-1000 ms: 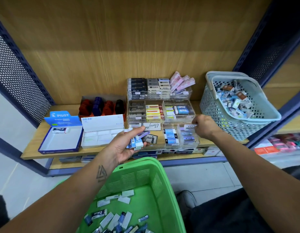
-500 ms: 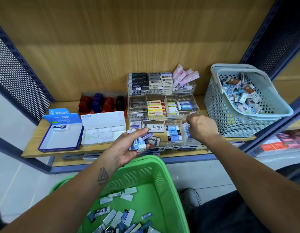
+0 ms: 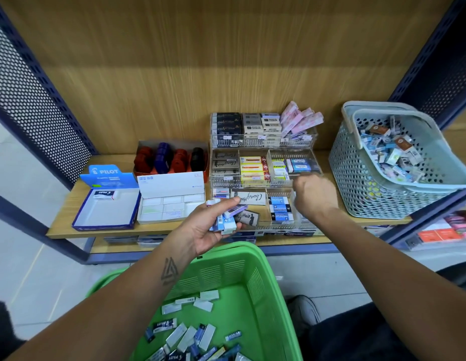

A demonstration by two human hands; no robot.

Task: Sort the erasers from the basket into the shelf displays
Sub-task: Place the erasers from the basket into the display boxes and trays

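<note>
The left hand (image 3: 213, 225), palm up at the middle of the view, has its fingers curled round a small stack of blue-and-white erasers (image 3: 225, 221), the thumb pressing on top. It hovers over the front edge of the shelf (image 3: 67, 204), above the far rim of the green basket (image 3: 255, 277), which sits at six o'clock with many more loose erasers on its floor. At about two o'clock from the left hand, the right hand (image 3: 315, 196) is bunched with knuckles up over the right end of the clear tiered display (image 3: 263, 178). Its fingertips are hidden behind the hand, so I cannot tell whether they pinch an eraser or are empty. The blue erasers already filed (image 3: 280, 212) stand in a front compartment just left of that hand. The likely trouble is in the left hand: the stack is loose and slanted, and a tilt of the palm could spill pieces onto the shelf or floor instead of back into the basket. The narrow compartments also invite misfiling, since several brands share blue wrappers. At three o'clock, a grey basket (image 3: 357, 162) leans tilted at the shelf's right end, full of mixed erasers, and a careless elbow might tip it.
</note>
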